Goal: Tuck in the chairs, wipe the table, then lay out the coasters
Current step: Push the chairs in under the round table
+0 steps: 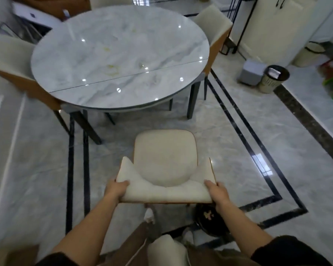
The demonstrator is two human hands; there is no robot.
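Both hands, left hand (117, 191) and right hand (218, 192), grip clamped on the backrest corners of the cream chair (164, 166), standing at 6 o'clock off the worktop (96, 54); judged rigid, moderately heavy, best pushed there.

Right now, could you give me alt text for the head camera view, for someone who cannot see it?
A person's left hand and right hand grip the backrest of a cream chair standing on the floor, short of a round marble table. Two more cream chairs sit at the table's sides, and yellowish smears mark its glossy top.
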